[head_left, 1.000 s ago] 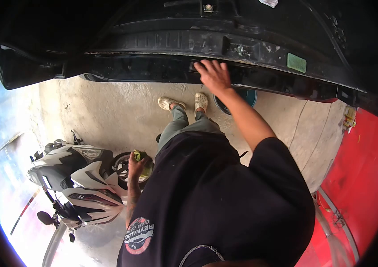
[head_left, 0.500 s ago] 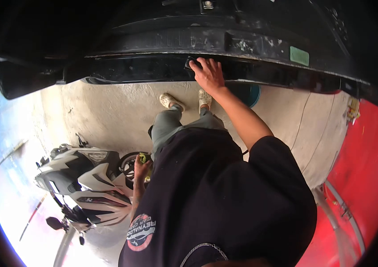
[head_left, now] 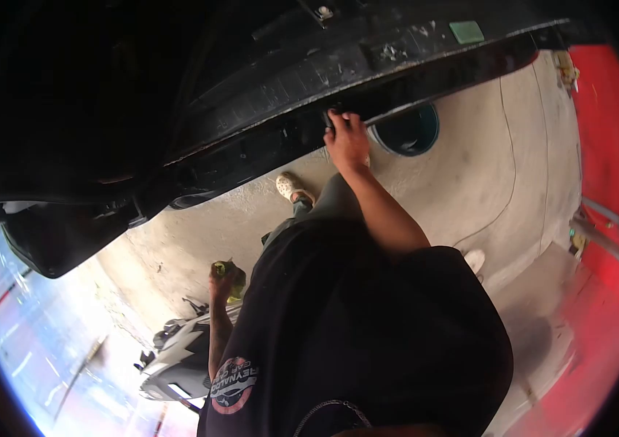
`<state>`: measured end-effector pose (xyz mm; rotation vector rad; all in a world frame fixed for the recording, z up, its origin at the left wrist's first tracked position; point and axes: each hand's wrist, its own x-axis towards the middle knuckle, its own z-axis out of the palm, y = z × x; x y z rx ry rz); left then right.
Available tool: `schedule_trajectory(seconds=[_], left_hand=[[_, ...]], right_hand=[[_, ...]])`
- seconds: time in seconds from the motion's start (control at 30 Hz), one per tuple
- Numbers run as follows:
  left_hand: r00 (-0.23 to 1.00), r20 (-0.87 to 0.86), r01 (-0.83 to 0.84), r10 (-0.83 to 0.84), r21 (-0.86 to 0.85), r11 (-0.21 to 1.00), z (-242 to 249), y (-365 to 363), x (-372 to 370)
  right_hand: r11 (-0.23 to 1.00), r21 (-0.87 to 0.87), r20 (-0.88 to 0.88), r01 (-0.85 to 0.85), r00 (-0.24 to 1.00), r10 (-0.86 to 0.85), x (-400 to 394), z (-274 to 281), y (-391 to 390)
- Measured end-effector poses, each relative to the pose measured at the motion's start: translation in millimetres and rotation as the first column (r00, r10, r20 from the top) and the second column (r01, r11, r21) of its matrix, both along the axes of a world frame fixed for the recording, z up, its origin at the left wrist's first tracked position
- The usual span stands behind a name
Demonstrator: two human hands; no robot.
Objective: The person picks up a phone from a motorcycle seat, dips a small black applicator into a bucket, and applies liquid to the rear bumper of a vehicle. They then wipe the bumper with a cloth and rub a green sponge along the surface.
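My right hand (head_left: 349,143) reaches forward to the glossy black lower edge of a vehicle's bumper (head_left: 258,149). Its fingers are bent around a small dark pad (head_left: 328,121), pressed to that surface; most of the pad is hard to see against the black. Low at my left side, my left hand (head_left: 221,285) is closed on a crumpled yellow-green cloth (head_left: 237,290) that sticks out past the fingers. Above the right hand runs a scuffed black ledge (head_left: 302,80) with whitish marks.
A dark teal bucket (head_left: 419,131) stands on the concrete floor (head_left: 470,160), partly beneath the bumper. A white and black motorcycle (head_left: 186,357) is at lower left. A green rectangle (head_left: 467,32) sits on the ledge. Red sheeting (head_left: 608,124) hangs at right, near metal poles (head_left: 608,240).
My view has turned, so the bumper now slants and more of the bucket shows. My right hand stays on the bumper with the pad. The motorcycle has shifted mostly behind my body.
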<state>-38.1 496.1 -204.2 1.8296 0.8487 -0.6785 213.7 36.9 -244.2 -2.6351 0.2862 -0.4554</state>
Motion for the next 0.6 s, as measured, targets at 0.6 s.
schedule_trajectory(seconds=[0.6], left_hand=[[0.956, -0.018, 0.294, -0.294, 0.113, 0.949, -47.6, 93.1, -25.1]], right_hand=[[0.963, 0.161, -0.208, 0.214, 0.962, -0.179, 0.9, 10.0, 33.0]])
